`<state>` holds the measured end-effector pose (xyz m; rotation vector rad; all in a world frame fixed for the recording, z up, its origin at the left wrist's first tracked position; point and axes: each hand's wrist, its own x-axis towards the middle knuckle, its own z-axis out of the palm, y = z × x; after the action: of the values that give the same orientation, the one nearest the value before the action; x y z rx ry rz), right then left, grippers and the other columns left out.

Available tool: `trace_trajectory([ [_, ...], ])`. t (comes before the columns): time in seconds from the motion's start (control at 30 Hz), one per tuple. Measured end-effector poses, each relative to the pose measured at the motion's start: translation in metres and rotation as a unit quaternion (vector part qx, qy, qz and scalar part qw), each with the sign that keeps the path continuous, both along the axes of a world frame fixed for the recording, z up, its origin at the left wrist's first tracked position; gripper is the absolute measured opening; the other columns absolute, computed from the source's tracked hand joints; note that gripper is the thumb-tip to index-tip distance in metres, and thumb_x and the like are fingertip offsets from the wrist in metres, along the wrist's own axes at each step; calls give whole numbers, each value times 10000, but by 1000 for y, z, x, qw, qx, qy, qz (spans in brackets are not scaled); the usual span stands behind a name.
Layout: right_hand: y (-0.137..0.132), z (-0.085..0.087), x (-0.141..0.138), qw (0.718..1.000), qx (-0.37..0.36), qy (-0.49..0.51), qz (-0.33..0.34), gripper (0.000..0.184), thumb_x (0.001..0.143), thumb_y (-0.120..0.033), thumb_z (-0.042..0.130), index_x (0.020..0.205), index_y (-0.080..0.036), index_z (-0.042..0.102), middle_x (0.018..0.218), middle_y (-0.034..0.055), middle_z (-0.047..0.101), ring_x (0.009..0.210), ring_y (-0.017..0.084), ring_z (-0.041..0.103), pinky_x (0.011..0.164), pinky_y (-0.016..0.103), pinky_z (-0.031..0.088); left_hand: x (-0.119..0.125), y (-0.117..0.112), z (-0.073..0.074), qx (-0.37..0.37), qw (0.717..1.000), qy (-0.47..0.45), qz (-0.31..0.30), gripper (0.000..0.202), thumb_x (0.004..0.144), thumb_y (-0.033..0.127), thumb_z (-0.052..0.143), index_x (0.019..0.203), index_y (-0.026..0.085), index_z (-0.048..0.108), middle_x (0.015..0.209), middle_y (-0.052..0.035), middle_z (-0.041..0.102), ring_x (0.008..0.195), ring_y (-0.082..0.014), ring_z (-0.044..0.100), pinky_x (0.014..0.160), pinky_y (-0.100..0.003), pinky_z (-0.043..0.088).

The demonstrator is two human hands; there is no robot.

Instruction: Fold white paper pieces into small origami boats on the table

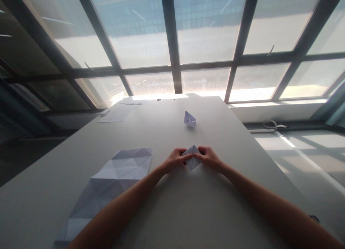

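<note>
Currently both hands, left hand (175, 159) and right hand (209, 157), pinch the small diamond-shaped folded white paper (192, 159); judged best: grip evenly, pull gently.

Folded paper diamond (192, 159) white, greyish in shade, held betw. both hands. Paper boat (189, 118) white w/ pale lilac tint. Creased sheet (107, 186) white-grey, criss-cross fold lines making triangle pattern. Flat sheets (118, 112) far left pale grey. Table (205, 206) plain light grey, no pattern. Window frame (172, 40) dark grey/black grid.
</note>
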<state>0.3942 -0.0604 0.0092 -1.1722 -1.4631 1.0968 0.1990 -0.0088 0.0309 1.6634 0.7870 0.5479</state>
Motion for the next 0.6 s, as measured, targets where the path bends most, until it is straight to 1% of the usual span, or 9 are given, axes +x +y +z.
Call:
trace_trajectory([
  [0.13,1,-4,-2,1000,-19,5,-7,430,803,-550,617,706,-131,637,593,-22,510,542,100,397,492,223,269,0,2,-4,14,1000,14,-15,488,790,586,652,798,98,672,634,15,524,575,-111,458,525,-212,314],
  [0.23,2,-5,-3,1000,-28,2,-3,466,805,-579,591,705,-127,641,569,-27,474,519,93,359,476,226,238,1,3,-5,26,999,16,-17,490,759,589,682,766,99,654,641,21,505,586,-103,429,526,-209,280],
  [0.3,2,-5,-4,1000,-28,-3,2,483,805,-594,576,694,-127,632,554,-32,444,509,89,336,469,227,223,1,4,-5,25,999,17,-13,510,757,613,669,737,104,642,618,30,478,572,-98,404,519,-212,263],
  [0.43,2,-3,-4,1000,-19,-10,6,482,809,-598,562,678,-136,609,550,-40,413,513,90,322,470,228,218,2,3,-6,20,1000,6,-2,547,787,650,610,725,108,652,596,34,456,562,-98,380,518,-218,253],
  [0.6,2,-6,-4,1000,-15,-7,-4,458,823,-567,557,652,-143,591,549,-43,405,511,89,318,474,231,218,2,0,-5,28,999,-2,16,536,823,624,586,743,101,676,577,32,449,546,-95,358,505,-222,233],
])
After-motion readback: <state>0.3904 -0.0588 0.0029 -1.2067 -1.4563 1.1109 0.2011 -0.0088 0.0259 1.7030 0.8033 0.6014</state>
